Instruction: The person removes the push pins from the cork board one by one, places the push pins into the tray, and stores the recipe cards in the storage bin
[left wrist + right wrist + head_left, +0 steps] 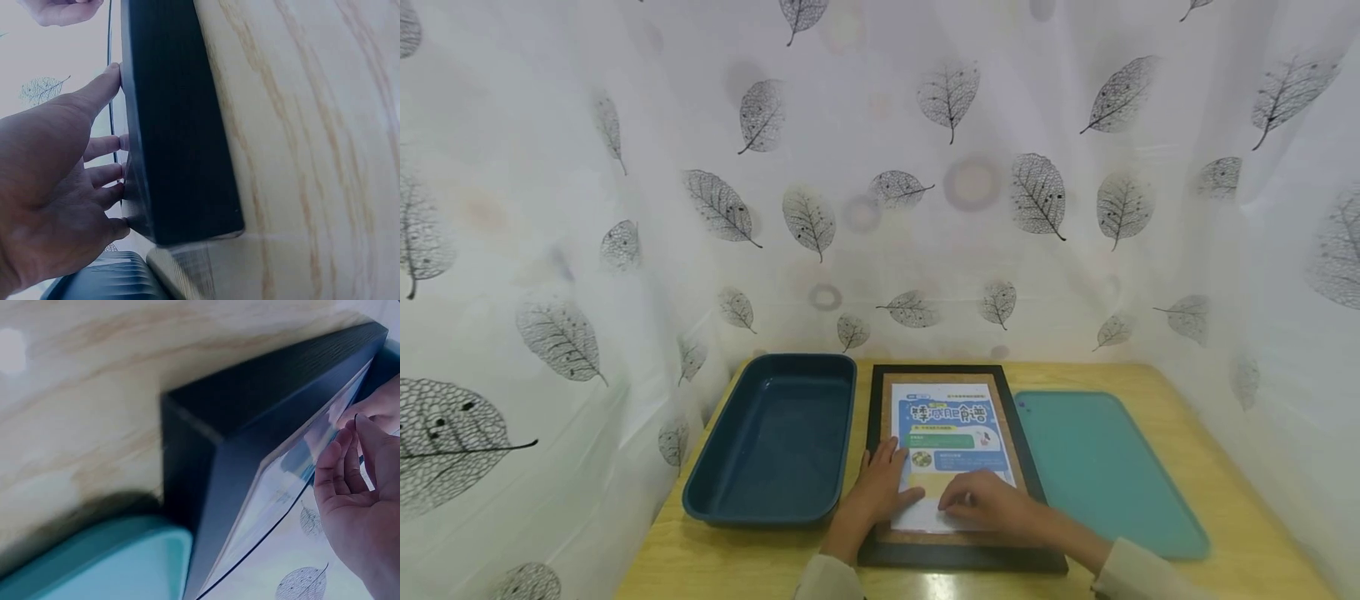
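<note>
A black-bordered frame [962, 558] with a brown cork-like backing [955, 540] lies on the table. On the backing is a printed sheet [955, 417], with blue and green blocks and large characters. My left hand [876, 487] rests along the sheet's left side with its fingers extended; in the left wrist view its fingertips touch the face beside the thick black border [175, 137]. My right hand [988, 500] is over the sheet's lower part, fingers curled and thumb close to the index finger. Whether a small thing is pinched there cannot be made out.
A deep dark-blue tray [775, 442] stands left of the frame. To the right lies a flat teal tray [1105, 467] with a low rim, close to the frame's edge. A leaf-printed white curtain [865, 275] surrounds the wooden table [745, 558] at the back and sides.
</note>
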A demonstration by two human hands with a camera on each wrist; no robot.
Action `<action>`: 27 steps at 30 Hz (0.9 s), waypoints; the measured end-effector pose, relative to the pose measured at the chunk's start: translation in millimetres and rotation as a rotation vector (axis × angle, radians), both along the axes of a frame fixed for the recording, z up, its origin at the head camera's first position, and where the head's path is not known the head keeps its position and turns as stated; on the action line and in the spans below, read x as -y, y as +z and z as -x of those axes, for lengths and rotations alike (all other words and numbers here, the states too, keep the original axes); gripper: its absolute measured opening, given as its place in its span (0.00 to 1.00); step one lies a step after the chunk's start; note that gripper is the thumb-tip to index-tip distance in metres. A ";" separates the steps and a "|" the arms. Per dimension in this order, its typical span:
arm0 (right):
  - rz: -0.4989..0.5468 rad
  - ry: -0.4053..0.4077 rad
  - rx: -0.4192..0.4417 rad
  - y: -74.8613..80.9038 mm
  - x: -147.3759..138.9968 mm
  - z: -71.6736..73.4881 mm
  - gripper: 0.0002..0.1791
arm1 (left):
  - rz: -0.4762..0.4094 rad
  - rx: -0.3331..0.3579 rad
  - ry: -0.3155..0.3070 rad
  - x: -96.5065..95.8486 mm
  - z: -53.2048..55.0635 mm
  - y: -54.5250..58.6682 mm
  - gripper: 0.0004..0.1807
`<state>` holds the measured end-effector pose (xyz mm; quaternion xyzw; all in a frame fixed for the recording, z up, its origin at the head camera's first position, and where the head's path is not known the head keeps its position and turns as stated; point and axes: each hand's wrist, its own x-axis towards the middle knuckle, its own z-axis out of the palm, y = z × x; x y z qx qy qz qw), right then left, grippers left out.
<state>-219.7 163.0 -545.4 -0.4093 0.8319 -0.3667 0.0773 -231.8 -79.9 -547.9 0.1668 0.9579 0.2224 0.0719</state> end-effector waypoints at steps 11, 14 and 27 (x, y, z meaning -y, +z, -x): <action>-0.004 -0.054 -0.142 -11.8 -27.7 18.7 0.06 | -0.018 -0.004 0.002 1.6 -0.2 -3.3 0.42; -0.005 -0.077 -0.129 -6.2 -35.8 22.1 0.06 | -0.019 -0.009 0.000 1.3 0.2 -3.1 0.42; -0.061 -0.192 -0.028 -0.5 -65.9 36.8 0.05 | -0.020 -0.006 0.004 -0.1 0.9 -4.6 0.43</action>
